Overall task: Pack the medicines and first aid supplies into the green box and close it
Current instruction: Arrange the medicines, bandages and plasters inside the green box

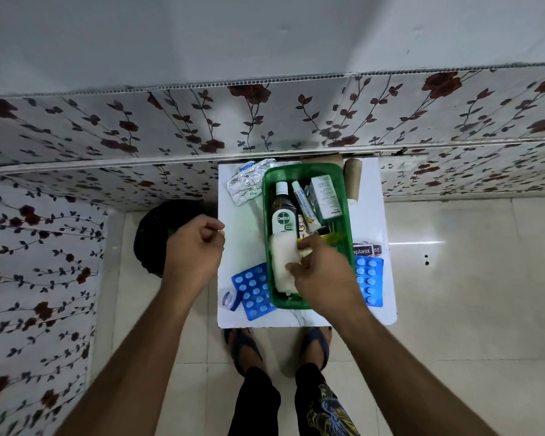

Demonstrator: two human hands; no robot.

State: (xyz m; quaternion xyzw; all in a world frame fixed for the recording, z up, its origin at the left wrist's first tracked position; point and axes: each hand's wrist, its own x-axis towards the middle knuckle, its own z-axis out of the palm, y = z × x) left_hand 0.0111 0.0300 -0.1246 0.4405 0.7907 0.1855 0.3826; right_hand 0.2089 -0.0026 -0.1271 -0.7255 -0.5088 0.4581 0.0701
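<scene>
The open green box [305,171] stands on a small white table [242,221]. Inside lie a Dettol bottle [283,215], a white tube [305,207], a white carton [324,196] and a white cotton pack [282,262]. My right hand [324,275] reaches into the box's near end, its fingers closed on the cotton pack. My left hand [195,247] hovers at the table's left edge, loosely curled with nothing in it. Blue blister packs lie left [253,291] and right [370,278] of the box. A silver blister strip [246,182] lies at the back left.
A plaster box [367,249] lies right of the green box, and a small clear-and-blue item [228,299] sits at the table's front left. Brown rolls [353,177] stand at the back against the floral wall. A dark round object [157,234] is on the floor at left.
</scene>
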